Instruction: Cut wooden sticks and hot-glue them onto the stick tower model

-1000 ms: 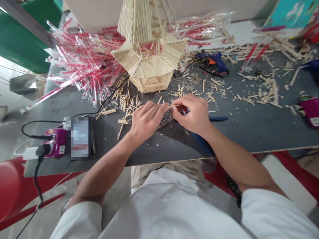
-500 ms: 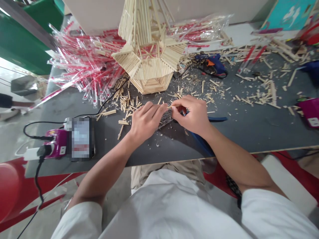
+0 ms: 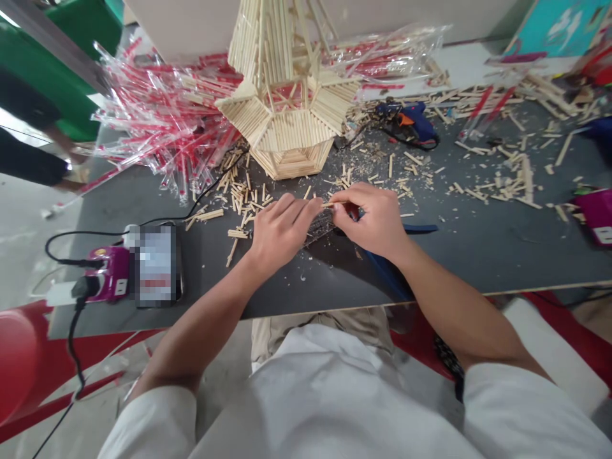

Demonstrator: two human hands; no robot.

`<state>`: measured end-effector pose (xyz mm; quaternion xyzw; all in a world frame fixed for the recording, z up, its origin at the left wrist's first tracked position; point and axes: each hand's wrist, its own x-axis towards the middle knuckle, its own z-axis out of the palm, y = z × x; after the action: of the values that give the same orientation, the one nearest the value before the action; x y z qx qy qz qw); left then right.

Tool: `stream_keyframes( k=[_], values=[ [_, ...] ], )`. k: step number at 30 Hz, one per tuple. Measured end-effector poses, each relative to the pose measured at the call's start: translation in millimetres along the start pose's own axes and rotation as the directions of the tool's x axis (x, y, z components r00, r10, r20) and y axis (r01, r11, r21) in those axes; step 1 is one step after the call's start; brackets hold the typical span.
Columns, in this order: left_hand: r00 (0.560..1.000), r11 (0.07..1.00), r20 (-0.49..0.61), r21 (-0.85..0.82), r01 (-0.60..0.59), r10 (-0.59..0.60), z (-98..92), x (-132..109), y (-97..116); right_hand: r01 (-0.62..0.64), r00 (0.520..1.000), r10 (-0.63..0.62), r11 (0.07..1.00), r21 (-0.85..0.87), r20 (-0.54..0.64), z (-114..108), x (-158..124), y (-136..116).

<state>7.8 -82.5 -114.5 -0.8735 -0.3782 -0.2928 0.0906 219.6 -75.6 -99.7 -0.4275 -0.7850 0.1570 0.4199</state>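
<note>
The right hand (image 3: 370, 220) pinches a thin pale wooden stick (image 3: 326, 205), while the closed left hand (image 3: 282, 233) holds a dark ridged strip (image 3: 318, 226) just beside it, above the dark grey counter (image 3: 468, 255). Behind, clear red-printed plastic sleeves (image 3: 162, 121) lie heaped, their print too small to read.

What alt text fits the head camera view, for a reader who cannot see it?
The left hand and right hand meet at a small wooden stick over a dark table, beside a tool with blue handles. Behind them stand a tall tower model of wooden sticks, a heap of red-and-clear plastic packets and a blue glue gun.
</note>
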Motion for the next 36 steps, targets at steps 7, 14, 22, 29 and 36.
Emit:
stream_keyframes(
  k=[7, 14, 22, 29, 36],
  values=[
    [0.991, 0.98, 0.021, -0.145, 0.136, -0.134, -1.9, 4.4, 2.1, -0.024, 0.997, 0.031, 0.994, 0.104, -0.072, -1.9, -0.2, 2.8],
    [0.861, 0.632, 0.23, -0.598, 0.493, -0.454, 7.1, 10.3, 6.8, -0.112, 0.97, 0.168, 0.95, 0.29, -0.175, -23.5, 27.8, 3.4],
    [0.795, 0.274, 0.365, -0.8, 0.534, -0.484, -1.9, 27.0, 11.0, 0.044, 0.978, -0.015, 0.989, 0.14, -0.206, -51.2, 122.9, -5.8],
    [0.819, 0.472, 0.3, -0.699, 0.538, -0.489, -31.1, 81.0, -10.6, 0.033, 0.983, -0.006, 0.989, 0.143, -0.186, -48.6, 177.3, -3.6],
    [0.823, 0.63, 0.26, -0.542, 0.557, -0.504, -35.4, 115.4, -27.2, -0.043, 0.98, 0.061, 0.994, 0.097, -0.191, -36.1, 183.0, 4.8]
  ],
)
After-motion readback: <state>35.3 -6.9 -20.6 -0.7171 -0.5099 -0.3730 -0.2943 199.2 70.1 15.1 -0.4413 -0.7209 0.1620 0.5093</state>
